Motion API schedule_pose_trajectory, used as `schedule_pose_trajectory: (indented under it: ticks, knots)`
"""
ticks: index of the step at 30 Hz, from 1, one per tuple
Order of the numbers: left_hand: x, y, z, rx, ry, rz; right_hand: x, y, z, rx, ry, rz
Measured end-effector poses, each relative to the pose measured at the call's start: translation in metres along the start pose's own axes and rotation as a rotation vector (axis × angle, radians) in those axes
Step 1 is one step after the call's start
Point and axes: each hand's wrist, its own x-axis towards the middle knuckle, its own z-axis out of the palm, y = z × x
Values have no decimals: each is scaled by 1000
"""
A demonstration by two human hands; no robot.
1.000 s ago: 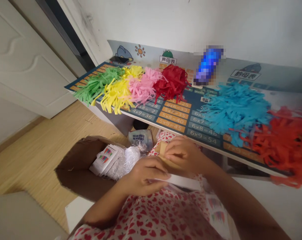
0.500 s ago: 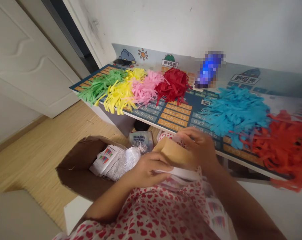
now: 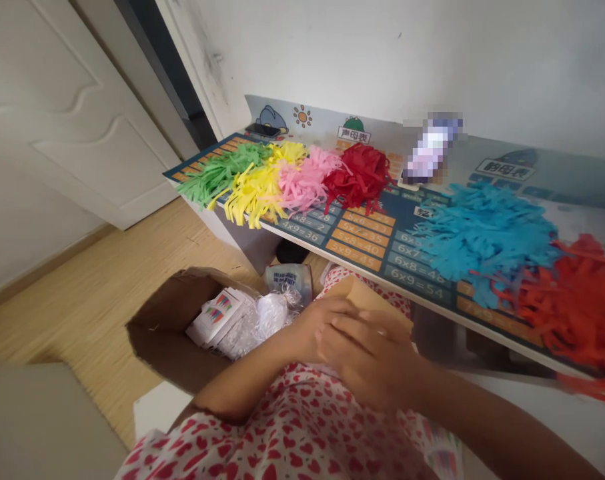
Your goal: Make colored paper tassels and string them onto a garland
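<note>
Where visible, plain tan paper [image 3: 368, 295]

A white-edged table [image 3: 482, 329] carries a dark-blue printed mat [image 3: 361, 237]. On it lie a green bunch of thin strips [image 3: 225, 170], a yellow bunch [image 3: 255, 190], a pink bunch [image 3: 307, 179], a dark red bunch [image 3: 359, 175], a bright-blue bunch [image 3: 487, 230] and an orange-red bunch [image 3: 579, 310] hanging over the front edge. Behind lies a flat black object [image 3: 263, 130].

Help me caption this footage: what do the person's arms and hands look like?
No gloves show on the left hand, partly hidden, or right hand. The left forearm and right forearm are bare, no watch or bracelet visible. The pale garment has red hearts.
</note>
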Motion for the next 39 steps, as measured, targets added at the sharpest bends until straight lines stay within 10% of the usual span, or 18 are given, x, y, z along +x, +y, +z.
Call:
schedule_pose_trajectory:
  ticks: [7,18,39]
  knots:
    - [-7,8,-17,-97,109,83,-47,14,-18,-97,195,296]
    - [-5,3,-31,-19,49,146,-64,19,23,236,551,529]
    - [-7,-4,-33,79,72,193,-70,26,30,298,593,515]
